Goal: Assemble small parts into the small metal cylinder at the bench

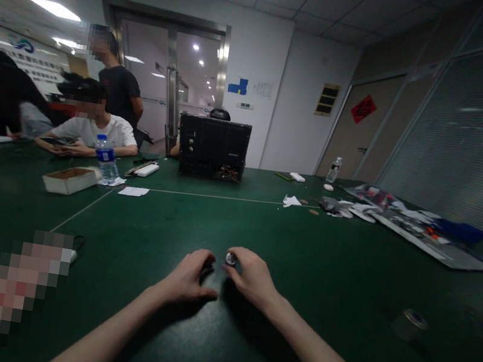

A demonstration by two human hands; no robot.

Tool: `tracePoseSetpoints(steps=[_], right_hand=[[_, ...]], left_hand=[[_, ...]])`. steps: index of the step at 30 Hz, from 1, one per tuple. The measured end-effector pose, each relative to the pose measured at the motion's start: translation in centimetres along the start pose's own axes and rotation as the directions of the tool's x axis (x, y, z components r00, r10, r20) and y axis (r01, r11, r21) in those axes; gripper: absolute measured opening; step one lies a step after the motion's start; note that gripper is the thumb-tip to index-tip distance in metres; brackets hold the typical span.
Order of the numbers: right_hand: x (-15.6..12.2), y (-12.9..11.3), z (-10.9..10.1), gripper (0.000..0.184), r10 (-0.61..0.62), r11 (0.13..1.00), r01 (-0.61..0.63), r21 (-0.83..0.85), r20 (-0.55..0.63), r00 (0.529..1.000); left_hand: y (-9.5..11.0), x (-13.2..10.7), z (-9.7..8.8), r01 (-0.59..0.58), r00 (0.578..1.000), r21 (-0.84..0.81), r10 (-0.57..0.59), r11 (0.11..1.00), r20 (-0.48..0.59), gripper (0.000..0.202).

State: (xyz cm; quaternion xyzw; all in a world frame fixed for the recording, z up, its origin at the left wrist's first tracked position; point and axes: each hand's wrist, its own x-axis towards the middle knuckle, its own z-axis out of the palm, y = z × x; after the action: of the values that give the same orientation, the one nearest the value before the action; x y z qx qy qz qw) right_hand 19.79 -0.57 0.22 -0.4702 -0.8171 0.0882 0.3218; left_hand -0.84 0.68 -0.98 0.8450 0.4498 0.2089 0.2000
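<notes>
Right hand (253, 278) at lower centre of frame, thumb and forefinger pinched on small round piece (230, 259) — shiny face, dark rim, just above green table (304, 246). Left hand (187, 276) just beside, fingers curled down to table; whether it grips something dark underneath, cannot tell. Piece looks light, hard, probably smooth and slippery — best to hold by rim, fingertips on opposite sides. Small metal can (410, 323) stands well apart, lower right of frame.
</notes>
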Motion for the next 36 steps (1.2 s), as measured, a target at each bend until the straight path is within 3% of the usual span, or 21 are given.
tracePoseSetpoints(steps=[2, 5, 7, 9, 12, 17, 23, 27, 29, 31, 34, 36], right_hand=[[-0.7, 2.4, -2.8, 0.023, 0.067, 0.997, -0.069, -0.028, -0.076, 0.995], [-3.0, 8.2, -6.9, 0.028, 0.236, 0.959, -0.253, -0.127, -0.14, 0.962], [-5.2, 12.6, -9.2, 0.029, 0.396, 0.875, -0.434, -0.217, -0.195, 0.897], [-7.6, 16.4, -10.8, 0.031, 0.545, 0.742, -0.595, -0.309, -0.239, 0.803], [-10.7, 20.3, -12.2, 0.032, 0.674, 0.585, -0.722, -0.369, -0.274, 0.686], [-12.9, 23.0, -12.6, 0.033, 0.742, 0.48, -0.785, -0.393, -0.296, 0.602], [-13.0, 23.5, -12.3, 0.042, 0.781, 0.417, -0.836, -0.356, -0.331, 0.53], [-12.4, 22.0, -12.5, 0.054, 0.712, 0.428, -0.808, -0.404, -0.399, 0.577], [-11.3, 20.3, -12.4, 0.059, 0.622, 0.433, -0.772, -0.466, -0.465, 0.63], [-9.5, 17.7, -12.0, 0.059, 0.538, 0.497, -0.703, -0.509, -0.455, 0.71], [-6.5, 12.6, -9.9, 0.049, 0.448, 0.746, -0.499, -0.441, -0.223, 0.866], [-4.6, 9.0, -7.9, 0.039, 0.352, 0.891, -0.334, -0.306, 0.002, 0.936]], left_hand=[[0.0, 0.0, -0.1, 0.032, 0.999, -0.015, -0.031, 0.999, 0.018, 0.066], [0.1, -0.1, -0.2, 0.053, 0.998, -0.039, -0.052, 0.998, 0.039, 0.068], [0.3, -0.1, -0.3, 0.054, 0.998, -0.045, -0.052, 0.998, 0.045, 0.068], [0.4, -0.1, -0.4, 0.061, 0.997, -0.047, -0.059, 0.997, 0.046, 0.068], [0.7, -0.1, -0.5, 0.07, 0.996, -0.046, -0.067, 0.996, 0.06, 0.067], [0.7, 0.0, -0.5, 0.053, 0.997, -0.025, -0.052, 0.998, 0.059, 0.066], [0.4, 0.0, -0.3, 0.045, 0.997, -0.023, -0.044, 0.999, 0.06, 0.066], [0.3, 0.0, -0.2, 0.031, 0.999, -0.012, -0.03, 0.999, 0.038, 0.066], [0.3, 0.0, -0.2, 0.028, 0.999, -0.005, -0.027, 1.0, 0.036, 0.067], [0.3, 0.0, -0.2, 0.026, 0.999, -0.001, -0.026, 1.0, 0.037, 0.066], [0.2, 0.0, -0.3, 0.024, 0.999, 0.005, -0.025, 1.0, 0.047, 0.065], [0.1, 0.0, -0.3, 0.021, 0.998, 0.013, -0.022, 1.0, 0.054, 0.065]])
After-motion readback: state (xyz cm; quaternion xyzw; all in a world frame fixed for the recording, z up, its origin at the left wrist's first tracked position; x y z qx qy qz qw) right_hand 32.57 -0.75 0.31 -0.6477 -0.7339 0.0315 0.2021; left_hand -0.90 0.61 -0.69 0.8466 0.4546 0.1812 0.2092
